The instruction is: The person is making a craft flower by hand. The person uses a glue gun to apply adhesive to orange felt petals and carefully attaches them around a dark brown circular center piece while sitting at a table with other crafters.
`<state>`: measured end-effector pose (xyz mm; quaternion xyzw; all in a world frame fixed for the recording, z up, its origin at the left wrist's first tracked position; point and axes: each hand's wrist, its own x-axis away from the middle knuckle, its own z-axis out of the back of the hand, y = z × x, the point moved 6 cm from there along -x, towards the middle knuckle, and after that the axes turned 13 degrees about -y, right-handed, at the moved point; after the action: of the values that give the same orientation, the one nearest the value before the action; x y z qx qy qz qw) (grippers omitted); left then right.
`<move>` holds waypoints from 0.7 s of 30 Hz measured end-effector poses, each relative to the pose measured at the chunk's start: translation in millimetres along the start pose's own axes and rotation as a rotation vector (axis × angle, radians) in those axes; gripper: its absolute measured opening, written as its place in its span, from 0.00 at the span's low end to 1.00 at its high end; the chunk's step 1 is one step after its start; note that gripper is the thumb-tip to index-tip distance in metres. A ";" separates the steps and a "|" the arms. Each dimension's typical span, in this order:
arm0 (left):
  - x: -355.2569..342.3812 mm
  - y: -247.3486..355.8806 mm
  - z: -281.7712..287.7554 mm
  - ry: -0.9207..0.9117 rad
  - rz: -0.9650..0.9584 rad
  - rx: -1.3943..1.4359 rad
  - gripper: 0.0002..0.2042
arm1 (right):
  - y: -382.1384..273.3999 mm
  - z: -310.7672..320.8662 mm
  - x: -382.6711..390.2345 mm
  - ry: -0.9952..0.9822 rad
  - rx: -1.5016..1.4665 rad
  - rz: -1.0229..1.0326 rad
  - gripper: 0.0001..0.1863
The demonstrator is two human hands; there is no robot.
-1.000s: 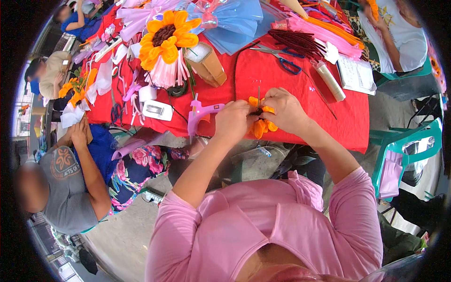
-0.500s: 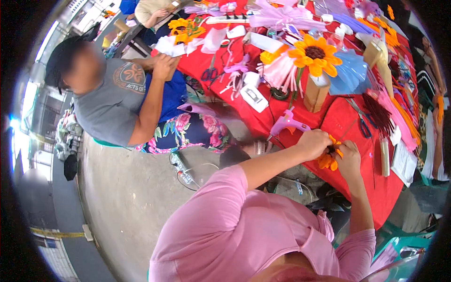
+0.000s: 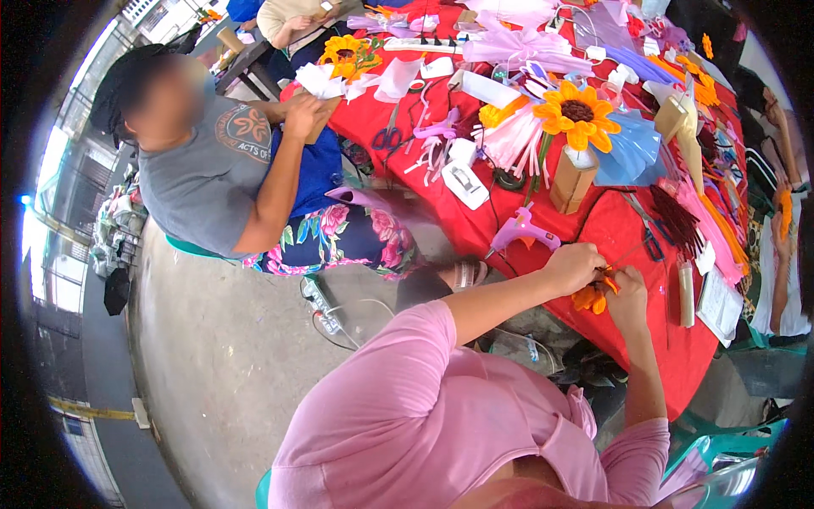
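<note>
Orange flower (image 3: 593, 297), small and part-made, held between both hands at near edge of red table (image 3: 627, 356). Left hand (image 3: 575, 265) closed narrow on its upper side, fingers pinched around petals; right hand (image 3: 628, 299) closed on its lower right side, thumb pressed in. Several orange petals already fanned out below fingers, so bloom looks partly built; centre hidden by fingers, so cannot tell how much is left. No stem or wrap visible on it yet, judging from what shows. Pink glue gun (image 3: 522, 231) lies just beside left hand, nozzle toward table edge, black cord trailing away.

Finished samples farther up table: big sunflower (image 3: 577, 113) with dark centre, set in pink fringe (image 3: 511, 142) and blue wrap (image 3: 629, 148), standing over small brown box (image 3: 571, 180). White tape dispenser (image 3: 465, 184), flat and oblong, left of box. Blue-handled scissors (image 3: 651, 240) and bundle of dark red sticks (image 3: 676, 219) to right of glue gun. Slim tube (image 3: 686, 293), pale with darker cap end, lying upright-wise near right hand; beside it white sheets (image 3: 721, 304) with print too small to read. Second sunflower (image 3: 344, 53) at far end by white paper scraps (image 3: 320, 82).

Across corner, seated person in grey shirt (image 3: 199, 182) with round orange emblem on chest, hands busy at table edge
</note>
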<state>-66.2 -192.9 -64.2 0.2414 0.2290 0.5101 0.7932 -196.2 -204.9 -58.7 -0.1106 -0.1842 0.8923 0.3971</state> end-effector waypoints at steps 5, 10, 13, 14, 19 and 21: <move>-13.2 15.1 2.9 -0.070 -0.065 0.033 0.10 | 35.8 27.3 35.5 0.242 -0.344 -0.250 0.12; -13.3 5.0 15.6 -0.149 -0.043 0.008 0.13 | 71.8 -6.7 69.3 0.359 -0.653 -0.382 0.14; -14.6 16.7 15.1 -0.219 -0.032 -0.024 0.11 | 81.2 -17.8 81.2 0.431 -0.642 -0.407 0.15; -15.3 14.4 12.8 -0.235 0.003 -0.044 0.10 | 68.0 -11.3 79.2 0.394 -0.593 -0.418 0.15; -17.7 20.9 6.2 -0.221 -0.029 -0.038 0.07 | 48.6 -0.4 79.4 0.340 -0.524 -0.396 0.13; -15.7 19.8 4.4 -0.225 -0.024 -0.052 0.07 | 45.3 -4.1 82.2 0.336 -0.552 -0.426 0.13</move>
<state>-83.2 -200.8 -46.7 0.2737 0.1284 0.4759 0.8259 -279.3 -170.3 -85.5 -0.3174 -0.3688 0.6758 0.5536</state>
